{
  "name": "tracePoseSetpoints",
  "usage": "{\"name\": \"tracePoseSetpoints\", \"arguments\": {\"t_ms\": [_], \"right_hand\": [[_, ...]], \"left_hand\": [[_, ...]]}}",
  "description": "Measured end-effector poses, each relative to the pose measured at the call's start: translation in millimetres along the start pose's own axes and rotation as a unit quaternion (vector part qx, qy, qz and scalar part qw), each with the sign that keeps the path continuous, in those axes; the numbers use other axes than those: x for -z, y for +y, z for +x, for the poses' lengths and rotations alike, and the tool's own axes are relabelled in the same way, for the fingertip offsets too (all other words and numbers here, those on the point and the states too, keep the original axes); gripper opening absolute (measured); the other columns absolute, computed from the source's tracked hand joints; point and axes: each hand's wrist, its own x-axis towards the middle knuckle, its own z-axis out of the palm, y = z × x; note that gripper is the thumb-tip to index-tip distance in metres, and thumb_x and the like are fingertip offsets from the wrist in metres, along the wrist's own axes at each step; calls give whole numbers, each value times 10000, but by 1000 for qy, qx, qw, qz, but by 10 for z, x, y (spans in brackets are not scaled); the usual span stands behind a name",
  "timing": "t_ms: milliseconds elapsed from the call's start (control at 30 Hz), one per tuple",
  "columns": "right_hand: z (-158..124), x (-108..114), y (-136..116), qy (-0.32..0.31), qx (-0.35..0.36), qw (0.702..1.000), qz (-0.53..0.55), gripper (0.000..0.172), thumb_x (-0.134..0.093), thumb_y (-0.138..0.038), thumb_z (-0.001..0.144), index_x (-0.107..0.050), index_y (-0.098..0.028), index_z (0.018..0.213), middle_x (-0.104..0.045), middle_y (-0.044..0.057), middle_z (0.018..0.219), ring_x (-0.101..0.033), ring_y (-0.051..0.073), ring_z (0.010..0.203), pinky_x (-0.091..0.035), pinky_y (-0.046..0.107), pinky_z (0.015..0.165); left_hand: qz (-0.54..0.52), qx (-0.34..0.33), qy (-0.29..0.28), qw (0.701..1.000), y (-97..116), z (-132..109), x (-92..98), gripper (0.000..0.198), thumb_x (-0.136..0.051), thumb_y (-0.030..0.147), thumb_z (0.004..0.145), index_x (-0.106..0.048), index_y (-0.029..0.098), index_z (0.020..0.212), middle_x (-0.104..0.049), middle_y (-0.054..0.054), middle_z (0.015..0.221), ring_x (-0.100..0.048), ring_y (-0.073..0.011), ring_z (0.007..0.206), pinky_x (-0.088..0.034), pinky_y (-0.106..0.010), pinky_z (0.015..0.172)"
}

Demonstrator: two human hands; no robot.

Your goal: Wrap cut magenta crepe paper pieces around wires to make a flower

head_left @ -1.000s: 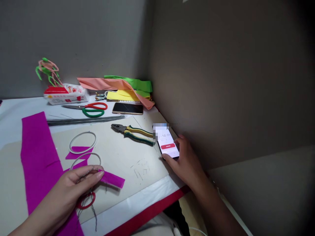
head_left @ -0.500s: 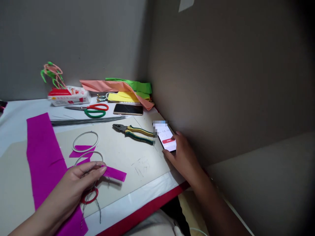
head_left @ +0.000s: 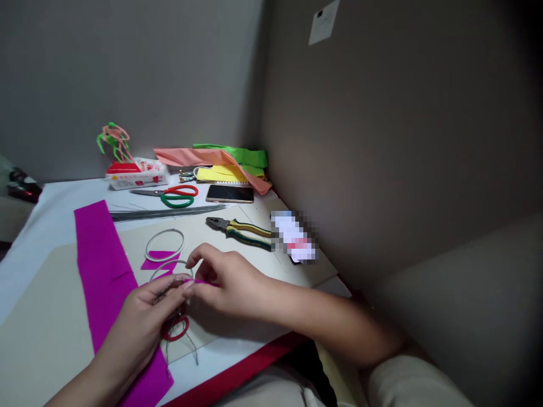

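My left hand (head_left: 159, 305) pinches a bent wire piece (head_left: 193, 345) between thumb and fingers; its twisted ends dangle below. A narrow magenta strip (head_left: 206, 282) runs from those fingertips into my right hand (head_left: 227, 282), whose thumb and curled fingers close round it. Just behind the fingers a grey wire ring (head_left: 169, 262) stands out, its lower part hidden by my left hand. Under the hands is a red loop (head_left: 182, 333), partly covered. A wide magenta sheet (head_left: 106, 271) lies beneath my left forearm.
Beyond the hands lie another grey ring (head_left: 184, 243), pliers (head_left: 246, 232), a lit phone (head_left: 292, 237), a dark phone (head_left: 229, 194), scissors (head_left: 178, 196) and thin wires (head_left: 169, 212). Farther back are coloured sheets (head_left: 190, 156) and a tissue pack (head_left: 138, 176). A wall (head_left: 382, 169) borders the right side.
My right hand has left the lit phone and come left to the magenta strip at my left fingertips. The view has shifted a little, so the table things appear farther right.
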Motion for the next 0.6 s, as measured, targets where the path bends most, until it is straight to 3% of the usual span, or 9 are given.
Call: {"name": "tracePoseSetpoints", "arguments": {"t_ms": [233, 500, 600], "right_hand": [[33, -122, 208, 33, -8, 991, 129, 232, -646, -228, 819, -606, -200, 1045, -570, -37, 727, -531, 102, 663, -440, 211, 667], [19, -82, 356, 21, -38, 995, 88, 54, -640, -203, 799, -681, -167, 795, -655, -1, 725, -547, 117, 675, -421, 224, 643], [39, -64, 333, 33, -70, 987, 142, 64, -651, -218, 784, -665, -157, 770, -623, -11, 684, -530, 106, 638, -420, 213, 610]], "left_hand": [[5, -10, 26, 1000, 88, -69, -115, 256, -778, 340, 720, -711, 176, 904, -691, -7, 772, -610, -131, 705, -487, -190, 631], [22, 1, 70, 997, 0, -8, -60, 310, -803, 386, 680, -689, 182, 884, -636, 19, 708, -559, -94, 611, -432, -163, 549], [23, 16, 56, 998, -20, 32, -45, 338, -807, 404, 665, -687, 162, 869, -626, 15, 696, -516, -79, 550, -398, -165, 505]]}}
